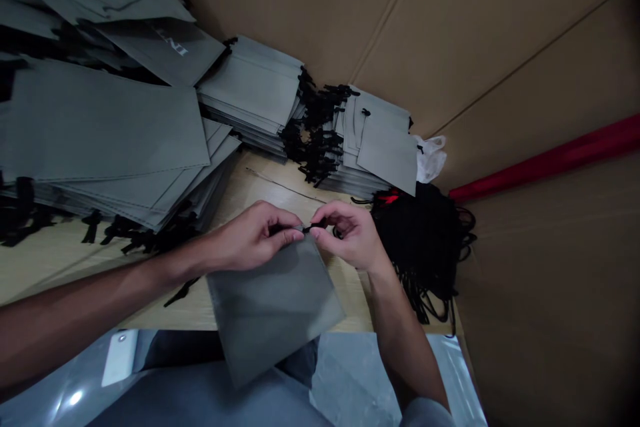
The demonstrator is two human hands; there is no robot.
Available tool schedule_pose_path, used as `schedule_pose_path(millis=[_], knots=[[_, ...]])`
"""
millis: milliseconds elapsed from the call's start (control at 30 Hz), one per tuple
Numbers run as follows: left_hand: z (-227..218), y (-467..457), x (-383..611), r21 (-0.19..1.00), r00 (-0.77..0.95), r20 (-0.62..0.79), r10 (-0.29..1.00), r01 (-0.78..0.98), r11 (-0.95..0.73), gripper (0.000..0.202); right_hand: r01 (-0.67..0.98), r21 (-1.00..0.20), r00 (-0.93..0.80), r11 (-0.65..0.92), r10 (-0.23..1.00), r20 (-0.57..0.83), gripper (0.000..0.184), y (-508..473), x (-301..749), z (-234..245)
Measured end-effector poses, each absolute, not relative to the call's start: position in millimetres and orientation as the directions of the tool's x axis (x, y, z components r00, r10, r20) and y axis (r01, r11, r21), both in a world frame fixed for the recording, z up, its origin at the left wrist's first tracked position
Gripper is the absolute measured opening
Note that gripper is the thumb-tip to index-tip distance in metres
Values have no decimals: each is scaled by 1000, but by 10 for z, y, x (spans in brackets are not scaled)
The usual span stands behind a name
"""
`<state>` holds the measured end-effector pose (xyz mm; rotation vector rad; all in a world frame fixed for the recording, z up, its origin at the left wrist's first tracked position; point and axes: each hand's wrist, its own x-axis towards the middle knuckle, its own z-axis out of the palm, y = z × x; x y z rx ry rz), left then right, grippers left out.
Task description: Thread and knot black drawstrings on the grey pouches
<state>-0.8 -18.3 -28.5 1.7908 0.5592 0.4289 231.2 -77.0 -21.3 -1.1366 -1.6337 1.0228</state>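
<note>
**Grey pouch pinched at its top edge, cord end between the fingers**

Left hand (255, 237) closed in a pinch on the top edge of a flat grey pouch (273, 307). Right hand (350, 233) closed too, fingertips nipping a short black cord end (316, 227) right at the pouch's mouth. The two grips sit almost touching. Pouch hangs from them over the near edge of the wooden counter (280, 190), lower corner tilted out over the lap.

Handling, as I judge it: thin, light, limp material; it sags from the pinch and would crease rather than break. Matte surface, likely not slippery. The cord is the fiddly part: fine and floppy, needs a fingertip hold close to its end. Best hold on the pouch looks to be the top hem, next to the cord channel, where the layers are doubled.

Around: stacks of like grey pouches (250, 90) at the back of the counter, a larger fanned pile (100, 127) to the left, a tangle of loose black cords (425, 240) just right of the right wrist. Cardboard wall (450, 27) behind
</note>
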Motion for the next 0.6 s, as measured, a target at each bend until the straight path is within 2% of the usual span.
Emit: schedule_pose_path(millis=[133,300,467,600], knots=[[-263,-165,-45,944,855,4,518,167,-283,36,172,-959,-200,225,961,189,10,-761,2376,-176],[-214,-128,-119,944,916,-6,402,138,-301,37,78,-984,-228,163,963,142,21,-736,2450,-175],[-213,-108,-68,940,886,-25,463,178,-290,44,112,-980,-202,165,969,141,25,-744,2472,-190],[-215,-118,-28,927,864,-56,501,231,-296,44,147,-969,-257,197,954,154,28,-757,2493,-175]])
